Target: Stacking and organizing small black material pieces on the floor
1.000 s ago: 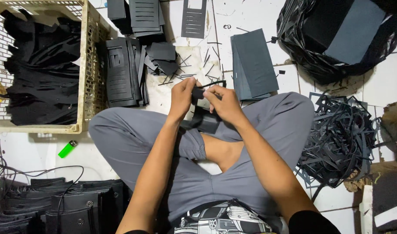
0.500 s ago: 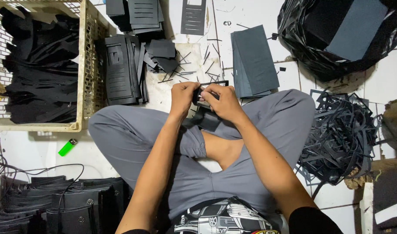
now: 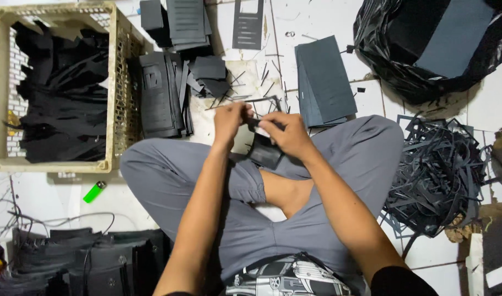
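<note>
The left hand and the right hand meet above the crossed legs, both pinching a small black cut piece that hangs between them over the knee. I judge the thin offcut could tear or slip, since only fingertips hold it and the sheet looks limp. It is dark, flat, matte, with slotted edges. Beyond lie a grey sheet stack, the cream crate and a tangle of scrap strips
</note>
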